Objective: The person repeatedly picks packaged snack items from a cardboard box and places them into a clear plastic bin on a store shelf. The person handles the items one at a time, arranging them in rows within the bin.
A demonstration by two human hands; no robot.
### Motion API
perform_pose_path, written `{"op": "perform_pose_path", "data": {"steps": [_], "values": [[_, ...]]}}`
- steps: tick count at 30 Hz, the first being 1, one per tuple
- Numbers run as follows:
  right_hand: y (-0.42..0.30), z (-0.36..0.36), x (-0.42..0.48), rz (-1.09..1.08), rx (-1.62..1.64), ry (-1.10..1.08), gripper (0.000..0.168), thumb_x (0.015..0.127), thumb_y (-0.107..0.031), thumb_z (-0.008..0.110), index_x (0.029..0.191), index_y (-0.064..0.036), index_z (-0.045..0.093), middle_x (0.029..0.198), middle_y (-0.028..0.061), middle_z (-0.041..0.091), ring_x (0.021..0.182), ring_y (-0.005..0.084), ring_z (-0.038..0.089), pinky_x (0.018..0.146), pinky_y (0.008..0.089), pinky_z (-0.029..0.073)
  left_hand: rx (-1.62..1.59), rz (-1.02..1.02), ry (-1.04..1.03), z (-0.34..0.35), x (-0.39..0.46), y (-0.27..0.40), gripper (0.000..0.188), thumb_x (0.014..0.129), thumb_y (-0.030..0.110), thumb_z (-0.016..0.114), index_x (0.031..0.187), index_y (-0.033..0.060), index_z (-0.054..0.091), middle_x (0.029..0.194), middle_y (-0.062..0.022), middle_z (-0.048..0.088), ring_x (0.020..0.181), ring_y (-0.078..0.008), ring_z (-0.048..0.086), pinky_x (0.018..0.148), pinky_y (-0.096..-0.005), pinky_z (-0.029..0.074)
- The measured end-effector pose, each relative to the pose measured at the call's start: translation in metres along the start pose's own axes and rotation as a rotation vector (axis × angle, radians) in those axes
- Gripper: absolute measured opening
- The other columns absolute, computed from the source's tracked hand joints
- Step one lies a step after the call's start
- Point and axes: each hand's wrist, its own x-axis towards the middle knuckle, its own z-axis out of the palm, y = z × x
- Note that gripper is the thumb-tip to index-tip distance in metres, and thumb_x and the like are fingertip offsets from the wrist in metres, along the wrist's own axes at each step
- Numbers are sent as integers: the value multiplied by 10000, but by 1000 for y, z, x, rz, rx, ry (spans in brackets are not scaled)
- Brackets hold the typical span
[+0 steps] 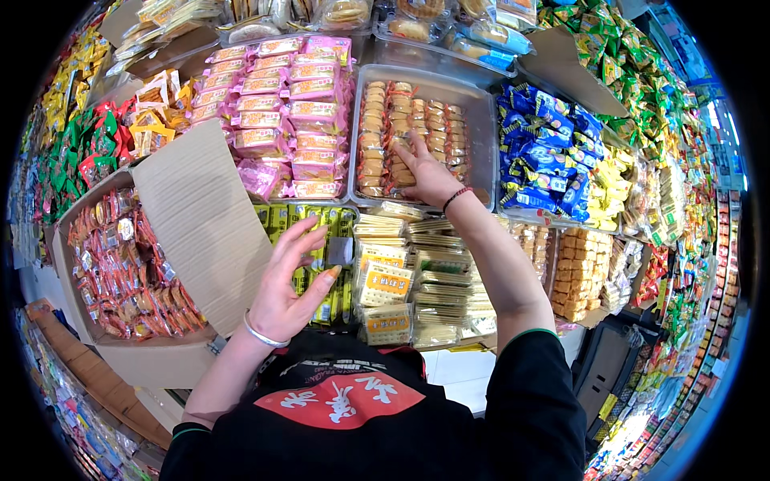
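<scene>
My right hand (426, 174), with a dark red bracelet at its wrist, reaches over a clear plastic bin (489, 144). Its fingers are spread over rows of wrapped round biscuits (403, 114); whether the fingertips touch them I cannot tell. Nothing shows gripped in it. My left hand (298, 282), wearing a silver bangle, hovers with fingers apart over yellow-green packets (337, 231). A cardboard box flap (204, 222) rises to its left. Flat packs of square crackers (385, 282) lie in stacks between my two arms.
Pink-wrapped snacks (258, 120) fill the bin left of the biscuits, and blue packets (544, 150) the one to the right. An open cardboard box (150, 355) of small wrapped snacks stands at the left. Bins of pastries (409, 30) lie beyond; golden blocks (580, 270) sit at the right.
</scene>
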Motion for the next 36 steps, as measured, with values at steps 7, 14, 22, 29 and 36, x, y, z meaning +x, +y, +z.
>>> {"op": "perform_pose_path", "data": {"steps": [7,14,22,29,36], "values": [[7,19,12,155,12,24,1211,694,-153,832,1511,22,-45,1557,302,124,1254,415,495,1018,390,464,-24,5,-53,4,8,-2,465,887,33,626,1337,20,511,1408,-137,453,1140,-207,579,946,-340,469],[0,8,12,179,-121,-40,1239,674,-188,845,1529,-32,-39,1506,294,283,1239,386,520,1013,418,467,-16,16,-158,18,10,-1,419,887,26,628,1295,1,540,1354,-135,481,1126,-217,585,966,-335,465],[0,-13,-8,246,-59,-96,1203,692,-233,830,1530,-31,-9,1343,273,488,1133,383,594,940,442,505,-6,-22,-155,11,0,-4,404,893,15,611,1289,-5,537,1359,-133,478,1145,-219,577,984,-339,460],[-1,8,13,226,96,-46,1175,688,-279,829,1500,15,32,1088,291,652,1012,400,651,878,423,528,-11,-19,-138,19,-28,-7,374,885,-5,607,1256,-16,552,1334,-146,501,1136,-226,579,973,-337,472],[-67,-20,-81,290,305,406,793,775,-234,726,1394,43,315,1102,284,636,1026,400,632,873,443,515,-99,73,-357,34,-55,2,262,883,-10,611,1143,-8,577,1348,-143,493,1137,-212,578,960,-323,473]]}}
